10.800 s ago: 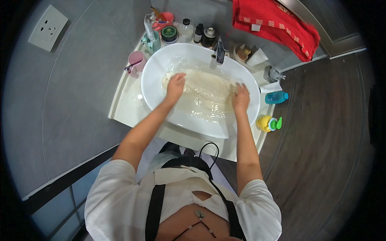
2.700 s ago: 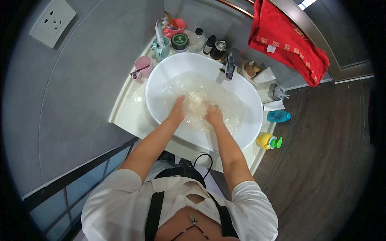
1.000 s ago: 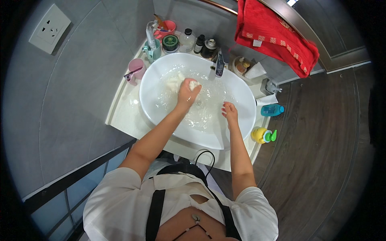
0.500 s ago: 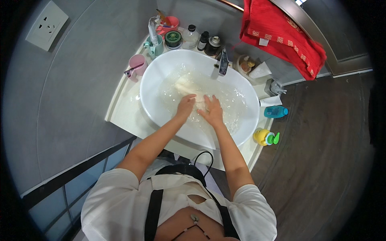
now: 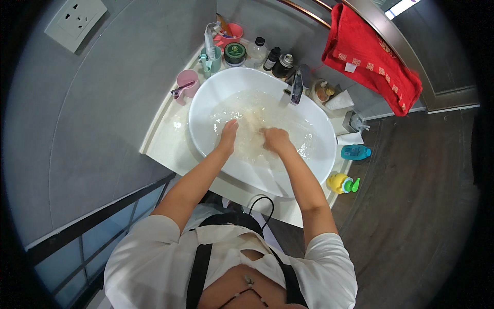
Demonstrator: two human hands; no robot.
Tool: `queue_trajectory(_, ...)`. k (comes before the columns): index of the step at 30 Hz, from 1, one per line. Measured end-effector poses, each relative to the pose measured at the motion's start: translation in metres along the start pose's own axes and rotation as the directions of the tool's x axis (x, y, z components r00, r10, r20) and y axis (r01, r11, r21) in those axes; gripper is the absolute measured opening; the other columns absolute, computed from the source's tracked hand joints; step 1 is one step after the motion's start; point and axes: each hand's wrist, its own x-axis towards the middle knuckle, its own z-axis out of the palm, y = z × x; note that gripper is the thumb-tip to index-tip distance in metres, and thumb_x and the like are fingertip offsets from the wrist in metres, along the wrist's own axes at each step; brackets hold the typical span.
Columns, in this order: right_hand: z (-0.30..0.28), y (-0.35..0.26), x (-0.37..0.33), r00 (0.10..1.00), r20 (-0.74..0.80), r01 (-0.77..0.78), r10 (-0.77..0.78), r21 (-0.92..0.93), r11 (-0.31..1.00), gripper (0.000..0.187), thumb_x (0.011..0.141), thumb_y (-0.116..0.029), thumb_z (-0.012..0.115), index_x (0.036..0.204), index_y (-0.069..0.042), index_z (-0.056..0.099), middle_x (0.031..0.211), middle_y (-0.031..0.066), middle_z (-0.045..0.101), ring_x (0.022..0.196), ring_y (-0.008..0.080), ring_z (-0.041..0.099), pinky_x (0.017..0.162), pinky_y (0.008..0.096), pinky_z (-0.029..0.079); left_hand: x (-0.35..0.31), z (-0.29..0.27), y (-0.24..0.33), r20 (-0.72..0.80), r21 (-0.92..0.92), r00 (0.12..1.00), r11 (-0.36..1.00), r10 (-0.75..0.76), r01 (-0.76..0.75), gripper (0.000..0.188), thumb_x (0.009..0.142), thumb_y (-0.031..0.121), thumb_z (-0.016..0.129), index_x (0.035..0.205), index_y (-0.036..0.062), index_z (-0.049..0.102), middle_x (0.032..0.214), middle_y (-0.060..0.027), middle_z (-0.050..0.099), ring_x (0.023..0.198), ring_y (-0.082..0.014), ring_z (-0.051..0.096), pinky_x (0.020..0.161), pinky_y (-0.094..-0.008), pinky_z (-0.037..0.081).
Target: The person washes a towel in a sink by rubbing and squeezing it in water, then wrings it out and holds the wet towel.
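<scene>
Both hands are down in the water of the basin [image 5: 329,154], working a pale cloth [image 5: 250,126] that lies submerged between and just beyond them, toward the tap [image 5: 297,87]. The left hand [image 5: 227,132] rests flat on the cloth's near-left part with fingers together and stretched forward, pressing rather than gripping. The right hand [image 5: 275,139] is curled into a loose fist just beside it, and its fingers seem bunched on a fold of cloth, though ripples blur the contact and I cannot tell how much fabric they enclose. The cloth looks thin, limp and soaked, so it will likely handle as soft and floppy, heavier than when dry, dripping and a little slippery if the water is soapy; it has no stiffness to lift by an edge without sagging. The surest hold is probably a gathered handful near its middle, or two bunched ends, one per hand, rather than a pinch at a corner. It is not fragile. Around the basin stand a pink cup [image 5: 186,82], a green cup [image 5: 211,57], several small bottles [image 5: 272,57], a blue bottle [image 5: 354,152] and a yellow bottle [image 5: 340,183]; a red towel [image 5: 368,56] hangs behind on the right, well apart from the hands.
</scene>
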Motion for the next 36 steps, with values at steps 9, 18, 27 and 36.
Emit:
queue_trajectory(9,-0.125,-0.009,-0.084,0.871,-0.476,0.435,-0.120,0.635,0.639,0.042,0.062,-0.012,0.065,0.104,-0.009,0.057,0.094,0.0096,0.062,0.086,0.0223,0.059,0.079,0.0296,0.045,0.005,0.020,0.028,0.329,-0.317,0.857,0.808,-0.397,0.496,0.049,0.085,0.048,0.038,0.123,0.0163,0.043,0.130,-0.0048,0.039,0.121,-0.0272,0.032,0.099,-0.0480,0.019)
queue_trajectory(18,-0.065,-0.008,-0.067,0.675,-0.684,0.428,0.276,0.668,0.608,0.032,0.062,-0.011,0.073,0.092,-0.007,0.062,0.101,0.0125,0.056,0.091,0.0218,0.055,0.078,0.0312,0.044,0.026,0.043,0.049,0.695,-0.568,0.717,0.655,0.058,0.498,0.040,0.088,0.032,0.036,0.119,0.0085,0.045,0.118,-0.0152,0.049,0.109,-0.0305,0.047,0.093,-0.0442,0.037)
queue_trajectory(27,-0.016,-0.033,-0.048,0.234,-0.966,0.489,-0.111,0.018,0.872,0.031,0.058,-0.029,0.075,0.082,-0.016,0.061,0.133,0.0144,0.032,0.118,0.0450,0.027,0.096,0.0560,0.024,-0.021,0.078,0.106,0.830,-0.372,0.558,0.745,-0.001,0.554,0.036,0.090,0.027,0.033,0.117,0.0066,0.046,0.107,-0.0140,0.054,0.096,-0.0268,0.054,0.086,-0.0403,0.043)
queue_trajectory(36,-0.032,-0.031,-0.051,0.141,-0.946,0.537,-0.292,-0.174,0.825,0.020,0.056,-0.018,0.072,0.072,-0.016,0.059,0.102,0.0034,0.052,0.107,0.0373,0.040,0.089,0.0547,0.031,-0.040,0.090,0.134,0.869,-0.074,0.402,0.726,-0.290,0.683,0.031,0.088,0.031,0.038,0.089,0.0056,0.056,0.084,-0.0087,0.059,0.076,-0.0203,0.058,0.074,-0.0330,0.048)
